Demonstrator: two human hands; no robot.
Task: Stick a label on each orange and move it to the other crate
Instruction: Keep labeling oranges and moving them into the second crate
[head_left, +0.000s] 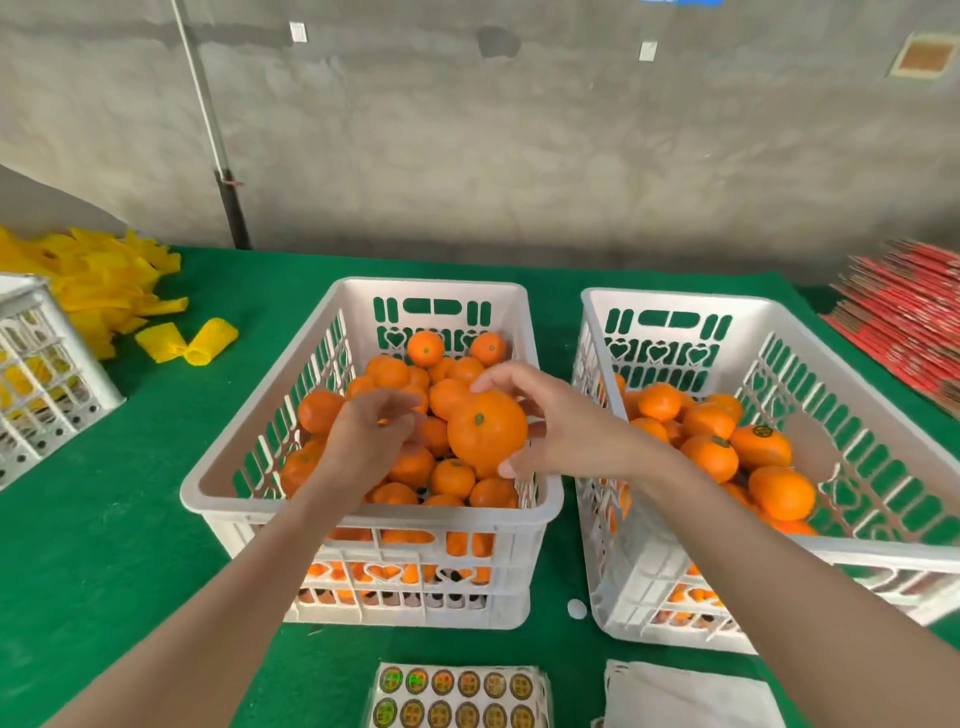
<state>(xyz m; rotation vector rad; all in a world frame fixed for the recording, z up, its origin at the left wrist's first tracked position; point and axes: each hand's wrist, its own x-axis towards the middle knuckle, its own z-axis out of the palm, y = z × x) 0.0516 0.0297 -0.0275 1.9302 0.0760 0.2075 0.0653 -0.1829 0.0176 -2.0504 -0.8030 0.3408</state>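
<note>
One green tabletop (130, 519) carries three white slatted crates. The middle crate (441, 514) sits at the tabletop's centre, heaped with oranges too many and too overlapped to count. The right crate (675, 296) stands just beside it toward the right edge, about half full, its near right corner cut off by the frame. The third crate (47, 374) is at the left edge, only partly in view, its contents hard to make out.

One red stack (904, 322) lies at the far right corner, blurred. One pile of yellow foam nets (93, 280) lies at the far left, with two loose sleeves (213, 340) beside it.

At the near edge, one label sheet (457, 696) shows two rows of six round labels, cut off below; one white paper (685, 696) lies beside it.

Two hands reach over the middle crate. The right hand (566, 421) grasps one held orange (485, 428), stem side up, above the heap. The left hand (371, 431) has its fingers curled close by; whether they pinch anything cannot be told.

One labelled orange (761, 444) shows in the right crate. One small white disc (576, 608) lies between the two crates.
</note>
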